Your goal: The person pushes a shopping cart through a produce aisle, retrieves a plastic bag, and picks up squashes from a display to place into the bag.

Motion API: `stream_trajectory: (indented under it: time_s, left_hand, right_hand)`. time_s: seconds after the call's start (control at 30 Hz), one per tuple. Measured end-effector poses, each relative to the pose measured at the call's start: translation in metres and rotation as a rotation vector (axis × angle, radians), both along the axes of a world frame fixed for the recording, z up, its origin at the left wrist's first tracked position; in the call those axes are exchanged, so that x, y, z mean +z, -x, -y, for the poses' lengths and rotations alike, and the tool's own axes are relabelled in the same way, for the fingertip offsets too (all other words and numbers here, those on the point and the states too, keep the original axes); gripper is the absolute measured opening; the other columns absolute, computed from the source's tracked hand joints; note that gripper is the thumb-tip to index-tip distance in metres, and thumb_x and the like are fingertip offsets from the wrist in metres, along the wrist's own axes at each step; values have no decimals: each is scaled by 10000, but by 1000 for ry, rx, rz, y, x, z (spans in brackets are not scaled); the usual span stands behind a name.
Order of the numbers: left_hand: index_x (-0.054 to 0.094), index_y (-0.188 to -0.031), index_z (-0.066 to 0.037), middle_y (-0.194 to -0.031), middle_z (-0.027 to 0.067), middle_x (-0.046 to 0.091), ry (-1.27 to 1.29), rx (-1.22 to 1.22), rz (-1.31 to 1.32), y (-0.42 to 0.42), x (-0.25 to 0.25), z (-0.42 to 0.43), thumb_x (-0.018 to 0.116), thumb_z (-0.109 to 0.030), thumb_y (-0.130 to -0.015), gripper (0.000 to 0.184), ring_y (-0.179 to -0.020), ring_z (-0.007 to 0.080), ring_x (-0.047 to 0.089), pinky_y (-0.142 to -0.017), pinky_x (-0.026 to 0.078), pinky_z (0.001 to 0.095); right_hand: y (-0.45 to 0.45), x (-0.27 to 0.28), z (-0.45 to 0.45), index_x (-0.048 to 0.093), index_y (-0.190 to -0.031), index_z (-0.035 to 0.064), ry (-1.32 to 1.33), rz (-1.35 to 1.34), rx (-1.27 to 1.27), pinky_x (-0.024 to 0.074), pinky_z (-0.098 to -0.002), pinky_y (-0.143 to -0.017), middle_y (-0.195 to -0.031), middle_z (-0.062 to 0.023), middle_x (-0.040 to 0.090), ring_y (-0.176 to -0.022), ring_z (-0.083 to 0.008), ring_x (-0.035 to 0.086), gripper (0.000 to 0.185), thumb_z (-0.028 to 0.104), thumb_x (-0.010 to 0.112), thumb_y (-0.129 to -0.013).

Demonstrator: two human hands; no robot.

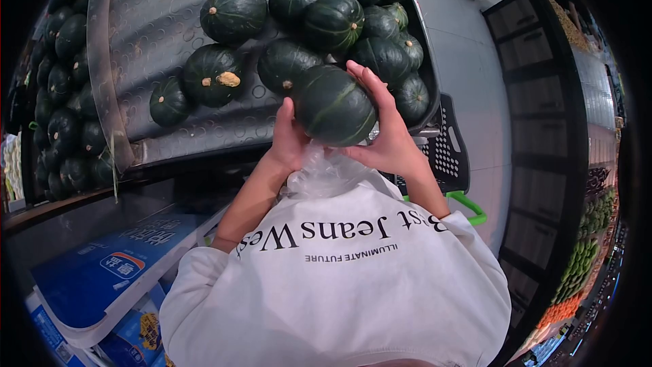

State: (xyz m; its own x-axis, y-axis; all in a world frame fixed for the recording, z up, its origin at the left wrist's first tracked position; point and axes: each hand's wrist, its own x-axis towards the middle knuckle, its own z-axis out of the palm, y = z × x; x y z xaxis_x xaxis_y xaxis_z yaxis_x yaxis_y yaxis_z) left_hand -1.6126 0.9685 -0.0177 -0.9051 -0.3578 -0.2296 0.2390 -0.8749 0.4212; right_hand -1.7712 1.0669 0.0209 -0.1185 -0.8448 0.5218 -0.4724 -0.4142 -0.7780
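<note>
A round, dark green kabocha squash is held up between both of my hands, in front of my chest. My left hand presses against its left side, the thumb pointing up. Around its right side curl the fingers of my right hand, with that thumb beneath. A crumpled clear plastic bag hangs between my wrists just below the squash; whether my fingers also grip it is hidden. Just beyond, more squashes lie heaped on a dimpled grey display surface.
To the left, another pile of squashes fills a rack. Blue-and-white boxes are stacked at lower left. A black basket with a green handle stands right of me. Farther right runs a dark shelf unit beside vegetables.
</note>
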Motion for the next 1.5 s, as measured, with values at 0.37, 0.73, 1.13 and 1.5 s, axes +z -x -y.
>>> stream_trajectory:
  time_s: [0.37, 0.73, 1.13, 1.5]
  left_hand:
    - [472, -1259, -73, -1017, 71, 599, 42, -99, -234, 0, -11, 10, 483, -610, -831, 686, -773, 166, 582, -576, 460, 289]
    - [435, -1309, -106, -1164, 88, 565, 180, -102, 66, 6, 9, 1, 439, -566, -882, 628, -993, 186, 581, -801, 480, 326]
    - [475, -1290, -71, -1252, 89, 538, 100, -14, 227, 18, 23, -3, 274, -646, -909, 718, -1135, 192, 527, -986, 399, 338]
    - [444, -1322, -115, -1215, 29, 544, 296, -282, 384, 18, 10, -2, 151, -712, -886, 795, -1108, 130, 470, -903, 394, 307]
  right_hand:
    - [-3, -2, 2, 408, -1324, 40, -108, 205, -98, 412, -376, -983, -1260, -143, 531, -1156, -275, 531, 943, 237, 889, -538]
    - [16, 17, -15, 506, -1239, 37, -107, -194, -136, 454, -372, -926, -1239, -129, 560, -1092, -288, 571, 797, 178, 851, -534]
    - [0, -20, -3, 404, -1270, 45, -99, 226, -130, 434, -371, -954, -1212, -135, 521, -1131, -261, 540, 929, 226, 892, -501]
    - [11, -23, -20, 411, -1250, 38, -206, 233, -197, 472, -370, -899, -1115, -149, 581, -1033, -259, 603, 924, 295, 878, -495]
